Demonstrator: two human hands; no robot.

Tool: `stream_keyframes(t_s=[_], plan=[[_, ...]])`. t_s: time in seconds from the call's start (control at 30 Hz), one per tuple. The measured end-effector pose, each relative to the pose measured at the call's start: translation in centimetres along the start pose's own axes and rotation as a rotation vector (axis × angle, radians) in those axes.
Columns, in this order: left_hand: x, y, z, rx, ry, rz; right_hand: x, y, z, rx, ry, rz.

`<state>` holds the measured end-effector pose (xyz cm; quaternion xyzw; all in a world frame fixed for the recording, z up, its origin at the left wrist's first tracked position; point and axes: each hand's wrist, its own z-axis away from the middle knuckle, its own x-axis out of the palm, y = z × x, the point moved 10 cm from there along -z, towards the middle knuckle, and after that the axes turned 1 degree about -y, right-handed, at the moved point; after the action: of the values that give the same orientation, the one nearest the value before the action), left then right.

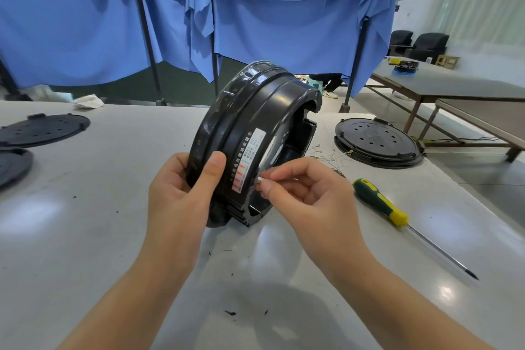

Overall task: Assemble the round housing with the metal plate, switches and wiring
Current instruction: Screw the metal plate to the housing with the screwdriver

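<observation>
left grip (181, 187): holds round black housing (250, 136) by its rim, tilted on edge, lower rim on bench (85, 221) | right grip (309, 193): pinches small white part (260, 179) touching housing's label side | screwdriver (380, 202): right of right grip, on bench | loose wires (326, 155): beyond right grip

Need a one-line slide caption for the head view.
Left hand tilts black housing on edge; right hand pinches a small white part at its rim.
</observation>
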<state>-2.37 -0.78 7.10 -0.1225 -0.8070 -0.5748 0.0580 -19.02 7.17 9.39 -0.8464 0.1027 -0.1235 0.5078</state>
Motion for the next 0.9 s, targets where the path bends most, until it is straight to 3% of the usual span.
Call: stream_keyframes(t_s=[0.67,0.9], plan=[[0.62,0.02,0.43,-0.012,-0.018,0.017,-0.28,-0.57,0.54,-0.112,0.029,0.107],[0.76,0.35,0.54,0.009,-0.023,-0.004,-0.53,-0.21,-0.08,-0.053,-0.002,0.048]])
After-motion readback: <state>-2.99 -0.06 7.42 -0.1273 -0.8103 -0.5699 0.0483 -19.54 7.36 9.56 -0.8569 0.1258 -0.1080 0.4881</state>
